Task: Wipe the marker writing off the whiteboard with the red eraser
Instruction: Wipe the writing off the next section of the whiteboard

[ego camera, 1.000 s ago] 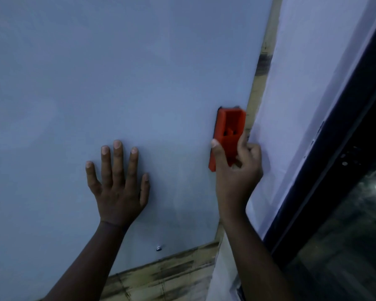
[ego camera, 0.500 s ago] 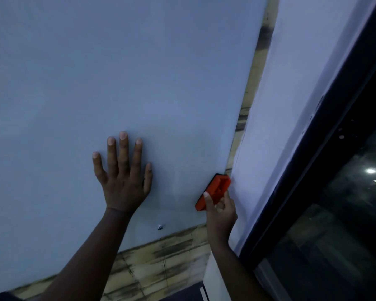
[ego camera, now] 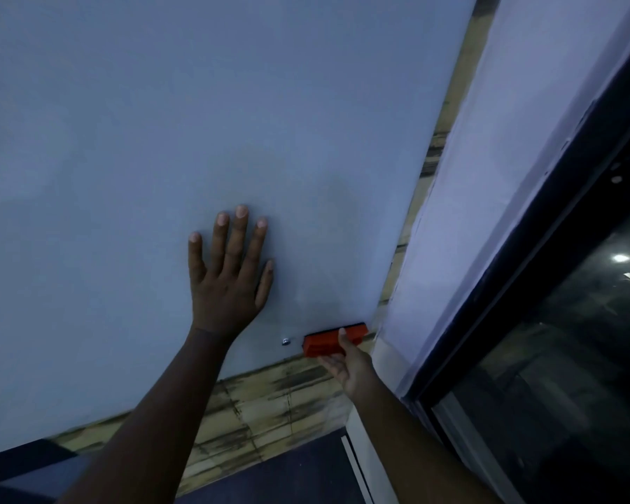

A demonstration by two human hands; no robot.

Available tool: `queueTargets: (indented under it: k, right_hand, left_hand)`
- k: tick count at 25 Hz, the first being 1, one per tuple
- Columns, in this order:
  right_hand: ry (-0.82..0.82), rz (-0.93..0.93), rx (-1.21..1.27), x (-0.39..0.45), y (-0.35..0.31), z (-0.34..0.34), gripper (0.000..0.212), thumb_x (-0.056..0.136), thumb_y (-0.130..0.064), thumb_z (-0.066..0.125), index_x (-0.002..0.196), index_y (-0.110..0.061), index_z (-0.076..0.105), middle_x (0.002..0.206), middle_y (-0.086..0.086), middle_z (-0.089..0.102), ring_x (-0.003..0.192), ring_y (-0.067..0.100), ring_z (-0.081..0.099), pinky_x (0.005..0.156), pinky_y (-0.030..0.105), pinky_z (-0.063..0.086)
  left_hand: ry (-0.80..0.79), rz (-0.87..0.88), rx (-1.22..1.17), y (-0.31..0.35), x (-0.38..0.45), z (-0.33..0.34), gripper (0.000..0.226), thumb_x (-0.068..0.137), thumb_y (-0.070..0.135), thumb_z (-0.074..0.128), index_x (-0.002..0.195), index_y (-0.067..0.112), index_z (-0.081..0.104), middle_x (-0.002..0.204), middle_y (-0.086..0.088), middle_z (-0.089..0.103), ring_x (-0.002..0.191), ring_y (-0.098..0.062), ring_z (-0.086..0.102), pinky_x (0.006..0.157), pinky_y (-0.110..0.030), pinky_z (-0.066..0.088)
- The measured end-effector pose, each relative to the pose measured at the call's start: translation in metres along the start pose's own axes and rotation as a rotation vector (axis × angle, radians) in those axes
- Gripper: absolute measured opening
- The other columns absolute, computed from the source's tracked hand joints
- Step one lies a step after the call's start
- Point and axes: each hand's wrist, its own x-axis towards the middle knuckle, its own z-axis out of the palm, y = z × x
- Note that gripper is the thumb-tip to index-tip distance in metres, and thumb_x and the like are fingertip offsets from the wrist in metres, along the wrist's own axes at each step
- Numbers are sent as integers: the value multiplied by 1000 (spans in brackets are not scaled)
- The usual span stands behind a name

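We're looking at the whiteboard (ego camera: 161, 140), and our left hand (ego camera: 230, 285) lies flat against it, fingers (ego camera: 238, 238) straight and a little spread, holding nothing. Down at the board's bottom right corner our right hand (ego camera: 346, 361) grips the red eraser (ego camera: 328, 343): the thumb curls over its top face, the other fingers wrap underneath, where we can only see their edges. The eraser lies lengthwise along the lower edge, just right of the left thumb's line and well below those flat fingertips; its dark pad side faces the board, though whether it presses flush we cannot tell. Just left of the eraser sits a small metal screw (ego camera: 285, 341). The light is dim and the board looks a plain grey-blue; we can make out only a faint smudge above the eraser. Below the gripping fingers runs a worn tiled strip (ego camera: 270, 398), and to their right a pale wall (ego camera: 506, 158) and a dark glass pane (ego camera: 579, 358) cut off by the frame.
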Motion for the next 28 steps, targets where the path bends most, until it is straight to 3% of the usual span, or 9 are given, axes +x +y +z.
queueTargets:
  k: [4, 8, 12, 15, 19, 22, 25, 28]
  right_hand:
    - [42, -190, 0, -33, -24, 20, 51, 89, -26, 80, 125, 5, 62, 112, 25, 73, 99, 34, 74, 75, 40, 66]
    - [77, -443, -33, -73, -20, 72, 30, 88, -23, 82, 113, -9, 74, 104, 12, 78, 95, 25, 76, 73, 35, 65]
    - [159, -792, -450, -91, 43, 107, 35, 77, -46, 88, 99, -21, 77, 85, -6, 79, 83, 11, 75, 73, 33, 61]
    - [105, -851, -808, -95, 87, 117, 43, 68, -56, 88, 88, -22, 71, 78, -8, 73, 74, 8, 69, 65, 31, 56]
    - [82, -808, -883, -100, 101, 93, 33, 71, -46, 92, 79, -26, 66, 73, -8, 69, 66, 0, 64, 58, 25, 51]
    - [177, -798, -942, -111, 108, 60, 31, 75, -46, 89, 89, -27, 68, 77, -11, 71, 70, 0, 66, 66, 31, 55]
    - [241, -919, -1115, -130, 115, 38, 43, 77, -52, 83, 110, -29, 67, 94, -12, 70, 86, 9, 65, 75, 35, 55]
    - [252, -1035, -1190, -153, 111, 27, 49, 80, -49, 84, 120, -25, 66, 101, -8, 67, 90, 11, 62, 74, 32, 48]
  left_hand:
    - [-122, 60, -24, -23, -36, -23, 68, 108, 33, 58, 166, 10, 32, 177, -10, 14, 164, -28, 12, 133, -48, 11]
    - [-166, -24, -16, -42, -80, -43, 74, 106, 33, 68, 165, 7, 33, 176, -13, 19, 163, -28, 18, 131, -49, 20]
    - [-228, -71, -87, -53, -106, -57, 70, 105, 20, 69, 165, 8, 34, 174, -14, 22, 162, -30, 20, 130, -52, 23]
    - [-294, -127, -131, -66, -124, -76, 70, 100, 9, 70, 163, 10, 40, 169, -18, 32, 157, -36, 28, 126, -53, 24]
    - [-382, -291, -120, -102, -156, -109, 59, 104, 22, 58, 160, 12, 45, 163, -23, 37, 149, -45, 36, 113, -60, 33]
    - [-470, -407, -118, -111, -179, -127, 61, 103, 30, 56, 159, 11, 45, 165, -26, 33, 151, -48, 35, 112, -61, 32]
    - [-545, -375, -150, -93, -190, -137, 67, 102, 36, 56, 162, 11, 40, 170, -24, 24, 155, -47, 27, 116, -65, 29]
    - [-604, -337, -158, -65, -195, -147, 75, 101, 35, 63, 166, 13, 32, 174, -22, 16, 160, -44, 18, 120, -68, 25]
